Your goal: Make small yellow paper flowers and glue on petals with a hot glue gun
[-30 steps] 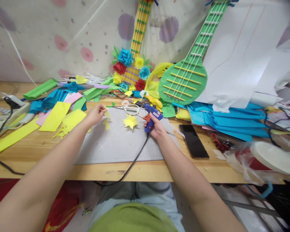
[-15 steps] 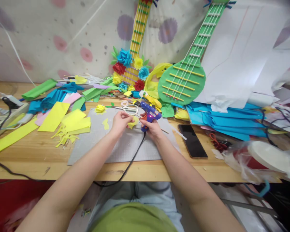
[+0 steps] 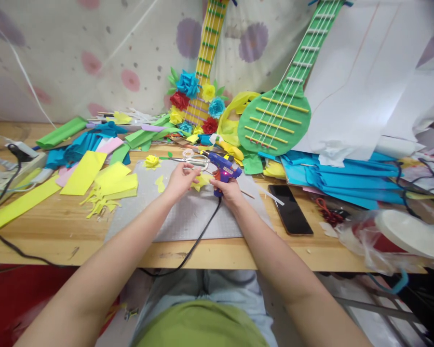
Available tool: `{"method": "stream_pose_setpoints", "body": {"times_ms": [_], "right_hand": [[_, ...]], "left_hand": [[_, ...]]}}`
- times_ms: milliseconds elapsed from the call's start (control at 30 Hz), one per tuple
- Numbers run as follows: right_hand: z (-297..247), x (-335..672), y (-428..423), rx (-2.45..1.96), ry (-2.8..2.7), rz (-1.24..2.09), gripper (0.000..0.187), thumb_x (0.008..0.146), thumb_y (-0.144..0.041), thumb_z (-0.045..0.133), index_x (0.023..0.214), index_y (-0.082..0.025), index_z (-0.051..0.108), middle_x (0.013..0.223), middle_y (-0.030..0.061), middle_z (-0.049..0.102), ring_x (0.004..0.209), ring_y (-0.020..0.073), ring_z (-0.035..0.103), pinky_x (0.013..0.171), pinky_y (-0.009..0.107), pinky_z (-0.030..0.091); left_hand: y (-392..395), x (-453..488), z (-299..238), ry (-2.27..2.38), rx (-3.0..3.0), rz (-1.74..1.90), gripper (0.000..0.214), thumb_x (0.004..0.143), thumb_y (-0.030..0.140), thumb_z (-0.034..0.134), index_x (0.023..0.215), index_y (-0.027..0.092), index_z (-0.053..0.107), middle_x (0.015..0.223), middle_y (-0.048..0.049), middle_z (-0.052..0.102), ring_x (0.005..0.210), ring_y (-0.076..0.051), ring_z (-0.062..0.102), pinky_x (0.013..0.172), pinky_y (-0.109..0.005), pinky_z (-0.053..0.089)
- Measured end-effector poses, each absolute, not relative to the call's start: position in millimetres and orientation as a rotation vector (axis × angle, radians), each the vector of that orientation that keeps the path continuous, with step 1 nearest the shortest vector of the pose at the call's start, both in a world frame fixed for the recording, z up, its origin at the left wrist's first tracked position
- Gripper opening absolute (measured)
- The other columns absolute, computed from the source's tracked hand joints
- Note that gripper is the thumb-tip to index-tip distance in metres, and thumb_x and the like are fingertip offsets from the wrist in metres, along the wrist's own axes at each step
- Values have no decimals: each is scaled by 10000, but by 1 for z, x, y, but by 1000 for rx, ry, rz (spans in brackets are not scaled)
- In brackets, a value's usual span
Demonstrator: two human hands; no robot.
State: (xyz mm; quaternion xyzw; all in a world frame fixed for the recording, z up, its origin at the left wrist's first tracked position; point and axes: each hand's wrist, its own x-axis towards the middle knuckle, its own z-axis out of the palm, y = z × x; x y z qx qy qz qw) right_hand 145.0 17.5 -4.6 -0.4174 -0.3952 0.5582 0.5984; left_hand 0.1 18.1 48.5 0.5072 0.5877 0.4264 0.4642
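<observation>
Blue glue gun [image 3: 227, 169] in right hand [image 3: 230, 190]; tub [image 3: 401, 232] in bag [image 3: 362, 250].

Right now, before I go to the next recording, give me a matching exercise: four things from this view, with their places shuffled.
1. glue gun
2. phone
3. yellow paper rose
4. green paper instrument

A. on the mat's far left corner
B. in the right hand
C. tilted, beyond the mat
D. on the wooden table, right of the mat

Pairs: 1-B, 2-D, 3-A, 4-C
</observation>
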Motion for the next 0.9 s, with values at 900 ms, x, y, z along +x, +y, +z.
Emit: {"method": "stream_pose_setpoints", "body": {"times_ms": [900], "right_hand": [[4,158,15,-1293,-1374,1148,377,624,-521,636,611,-152,561,426,-46,452,376,60,387,393,204,325]], "left_hand": [[29,-29,42,1454,1106,1406,333,607,151,639,874,162,440,697,12,584,703,-145,614,492,-227,496]]}}
